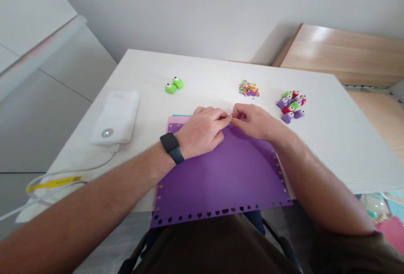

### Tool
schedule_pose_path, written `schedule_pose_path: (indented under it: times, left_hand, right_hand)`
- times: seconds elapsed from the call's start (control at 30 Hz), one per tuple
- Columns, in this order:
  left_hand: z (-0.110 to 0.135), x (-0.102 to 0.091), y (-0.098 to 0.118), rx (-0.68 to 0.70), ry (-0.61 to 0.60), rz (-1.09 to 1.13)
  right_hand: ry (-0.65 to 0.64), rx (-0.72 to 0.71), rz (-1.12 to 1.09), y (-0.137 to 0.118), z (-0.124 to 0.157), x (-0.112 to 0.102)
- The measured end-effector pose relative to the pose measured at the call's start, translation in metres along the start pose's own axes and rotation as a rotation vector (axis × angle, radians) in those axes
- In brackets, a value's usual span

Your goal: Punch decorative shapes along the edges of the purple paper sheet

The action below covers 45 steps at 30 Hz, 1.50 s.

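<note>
forearms (126, 185) flank purple paper (221, 177) lying beneath both hands (203, 131) (254, 120)

Straight out from my head, this one view faces forward and steeply down across the white table (205, 72)! My left hand (205, 129) and right hand (254, 121) sit near centre, close below; my forearms (110, 194) slant in from the lower corners, my dark shirt (205, 248) hugs the bottom edge, and the wall (189, 13) backs it all!
</note>
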<state>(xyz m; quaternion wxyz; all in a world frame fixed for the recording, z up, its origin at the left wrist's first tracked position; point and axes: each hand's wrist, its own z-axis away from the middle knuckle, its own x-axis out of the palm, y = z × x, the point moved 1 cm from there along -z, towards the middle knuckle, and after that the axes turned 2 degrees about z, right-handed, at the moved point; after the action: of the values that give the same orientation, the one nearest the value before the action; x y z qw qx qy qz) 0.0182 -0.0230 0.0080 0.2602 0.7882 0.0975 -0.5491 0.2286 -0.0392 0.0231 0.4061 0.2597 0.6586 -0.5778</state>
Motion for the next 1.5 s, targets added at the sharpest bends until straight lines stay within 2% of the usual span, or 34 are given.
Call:
schedule_pose_path:
  times: [0.3,0.47,1.23,1.5]
  left_hand:
    - [0.009,0.000,-0.009,-0.007,0.059,0.020]
    - [0.013,-0.004,-0.013,-0.094,0.087,0.008]
    - [0.014,-0.001,-0.015,-0.122,0.037,-0.032]
    - [0.013,0.001,-0.016,-0.140,0.036,0.010]
  right_hand:
    - [-0.020,0.045,-0.043,-0.003,0.003,-0.003]
    - [-0.005,0.044,0.022,-0.008,0.005,-0.005]
    - [-0.037,-0.080,0.066,-0.005,0.009,-0.008]
    - [-0.015,-0.057,0.080,-0.006,0.009,-0.009]
